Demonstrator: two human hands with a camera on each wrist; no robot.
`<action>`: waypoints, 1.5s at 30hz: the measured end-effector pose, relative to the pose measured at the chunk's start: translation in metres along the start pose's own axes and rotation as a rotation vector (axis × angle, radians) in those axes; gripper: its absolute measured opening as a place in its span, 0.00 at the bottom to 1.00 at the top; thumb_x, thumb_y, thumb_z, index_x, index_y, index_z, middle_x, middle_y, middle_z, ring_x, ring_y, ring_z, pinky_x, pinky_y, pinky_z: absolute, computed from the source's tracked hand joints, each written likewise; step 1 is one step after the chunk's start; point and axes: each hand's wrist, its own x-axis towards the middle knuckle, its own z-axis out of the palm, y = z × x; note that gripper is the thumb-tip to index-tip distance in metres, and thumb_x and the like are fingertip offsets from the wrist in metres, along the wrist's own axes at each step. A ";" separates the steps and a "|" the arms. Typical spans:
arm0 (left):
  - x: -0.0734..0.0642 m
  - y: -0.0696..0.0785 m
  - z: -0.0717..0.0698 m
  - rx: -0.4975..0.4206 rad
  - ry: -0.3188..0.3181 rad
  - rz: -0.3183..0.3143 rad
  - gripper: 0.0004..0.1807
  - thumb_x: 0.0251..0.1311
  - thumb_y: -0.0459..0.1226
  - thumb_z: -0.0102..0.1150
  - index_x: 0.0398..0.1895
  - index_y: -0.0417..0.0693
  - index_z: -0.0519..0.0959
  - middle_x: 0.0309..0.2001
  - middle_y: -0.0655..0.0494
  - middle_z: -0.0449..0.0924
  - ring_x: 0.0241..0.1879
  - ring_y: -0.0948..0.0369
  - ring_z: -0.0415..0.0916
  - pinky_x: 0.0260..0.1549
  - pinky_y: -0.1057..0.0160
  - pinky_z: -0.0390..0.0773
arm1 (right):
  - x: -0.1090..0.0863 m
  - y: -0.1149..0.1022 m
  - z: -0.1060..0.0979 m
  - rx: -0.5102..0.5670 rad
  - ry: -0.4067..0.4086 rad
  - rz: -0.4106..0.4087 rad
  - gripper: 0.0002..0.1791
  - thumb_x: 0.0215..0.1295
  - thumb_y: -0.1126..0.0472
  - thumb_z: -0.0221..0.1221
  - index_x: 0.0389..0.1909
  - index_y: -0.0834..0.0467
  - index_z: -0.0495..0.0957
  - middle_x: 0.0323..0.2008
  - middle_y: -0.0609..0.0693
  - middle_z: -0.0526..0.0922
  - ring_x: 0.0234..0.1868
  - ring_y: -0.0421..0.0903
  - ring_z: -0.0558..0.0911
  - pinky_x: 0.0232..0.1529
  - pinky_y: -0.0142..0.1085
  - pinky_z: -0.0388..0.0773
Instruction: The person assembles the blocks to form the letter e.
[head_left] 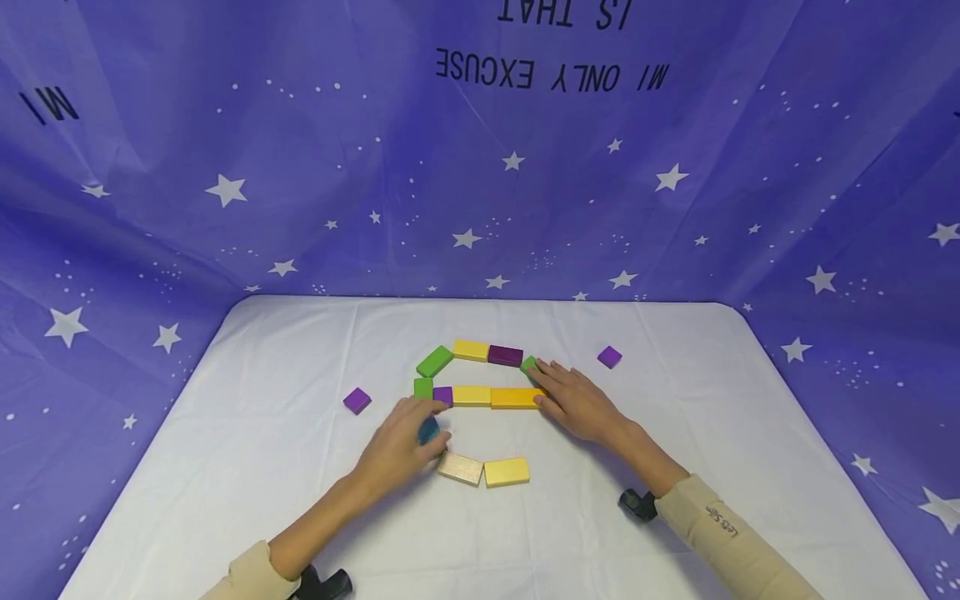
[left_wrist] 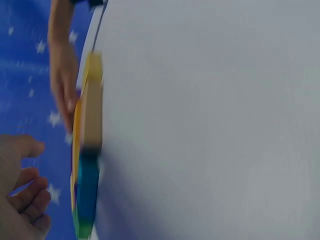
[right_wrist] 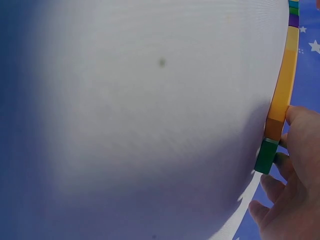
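Note:
Coloured wooden blocks lie end to end on the white table. My left hand [head_left: 401, 442] is over a blue block [head_left: 428, 431], its fingers apart; the left wrist view shows that hand [left_wrist: 22, 187] clear of the blue block [left_wrist: 87, 185]. My right hand [head_left: 581, 404] rests by a green block [head_left: 528, 365] and the end of a long orange block [head_left: 513, 398], its fingers fairly straight. In the right wrist view, the thumb touches the orange block [right_wrist: 282, 90], with fingers close to a green block [right_wrist: 266, 156]. Part of that block row is hidden under the right hand.
Yellow [head_left: 471, 350] and dark purple [head_left: 506, 356] blocks form the far side. A plain wood block [head_left: 461, 468] and a yellow block [head_left: 507, 472] lie nearer. Loose purple blocks sit left [head_left: 357, 401] and right [head_left: 610, 357]. A starry blue cloth [head_left: 465, 192] hangs behind the table [head_left: 300, 508].

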 end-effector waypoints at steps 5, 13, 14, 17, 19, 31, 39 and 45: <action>0.000 -0.032 -0.030 0.070 0.127 -0.122 0.25 0.55 0.33 0.71 0.56 0.36 0.77 0.52 0.44 0.78 0.53 0.47 0.72 0.50 0.47 0.76 | 0.000 -0.001 0.000 -0.002 -0.006 0.003 0.30 0.78 0.50 0.51 0.75 0.56 0.62 0.74 0.56 0.61 0.73 0.59 0.60 0.70 0.59 0.55; -0.013 -0.071 -0.060 0.123 0.129 -0.309 0.28 0.58 0.34 0.67 0.59 0.29 0.72 0.53 0.33 0.73 0.55 0.39 0.68 0.49 0.39 0.73 | 0.000 0.000 0.000 -0.008 -0.011 0.001 0.30 0.78 0.50 0.50 0.76 0.56 0.61 0.75 0.56 0.60 0.73 0.59 0.60 0.70 0.58 0.55; -0.014 -0.073 -0.062 0.119 0.115 -0.323 0.28 0.58 0.34 0.67 0.59 0.28 0.72 0.53 0.32 0.73 0.54 0.38 0.68 0.50 0.39 0.72 | 0.000 0.000 0.000 -0.009 -0.012 0.002 0.30 0.78 0.50 0.50 0.76 0.56 0.61 0.75 0.56 0.60 0.73 0.59 0.60 0.70 0.58 0.55; -0.019 -0.079 -0.065 0.109 0.073 -0.335 0.25 0.59 0.33 0.66 0.56 0.26 0.74 0.50 0.32 0.75 0.51 0.38 0.73 0.50 0.39 0.73 | 0.000 0.001 0.000 -0.009 -0.014 0.004 0.30 0.78 0.50 0.50 0.76 0.56 0.61 0.75 0.55 0.60 0.73 0.58 0.60 0.70 0.58 0.55; -0.020 -0.082 -0.066 0.113 0.058 -0.329 0.22 0.59 0.33 0.66 0.52 0.26 0.76 0.47 0.33 0.77 0.48 0.39 0.75 0.48 0.40 0.76 | 0.000 0.001 -0.001 -0.009 -0.014 0.003 0.30 0.78 0.50 0.50 0.76 0.56 0.61 0.75 0.55 0.60 0.73 0.58 0.60 0.70 0.58 0.55; -0.014 -0.087 -0.058 0.121 0.130 -0.285 0.17 0.56 0.33 0.68 0.45 0.30 0.81 0.40 0.38 0.81 0.41 0.43 0.79 0.42 0.44 0.78 | 0.000 0.001 -0.001 -0.002 -0.012 -0.001 0.30 0.78 0.50 0.51 0.76 0.56 0.62 0.75 0.56 0.60 0.73 0.59 0.61 0.70 0.58 0.55; -0.002 -0.054 -0.045 0.041 0.149 -0.222 0.17 0.52 0.31 0.72 0.45 0.34 0.81 0.38 0.44 0.82 0.40 0.48 0.79 0.42 0.48 0.78 | 0.000 -0.001 -0.001 0.003 -0.007 0.005 0.30 0.78 0.51 0.51 0.75 0.56 0.62 0.74 0.56 0.60 0.73 0.59 0.61 0.70 0.58 0.55; 0.006 -0.017 -0.024 -0.051 0.106 -0.166 0.19 0.50 0.33 0.76 0.44 0.37 0.82 0.38 0.48 0.82 0.40 0.52 0.81 0.43 0.52 0.81 | -0.001 -0.003 -0.001 0.014 -0.001 0.005 0.29 0.78 0.52 0.51 0.75 0.57 0.63 0.74 0.56 0.61 0.73 0.59 0.61 0.70 0.58 0.55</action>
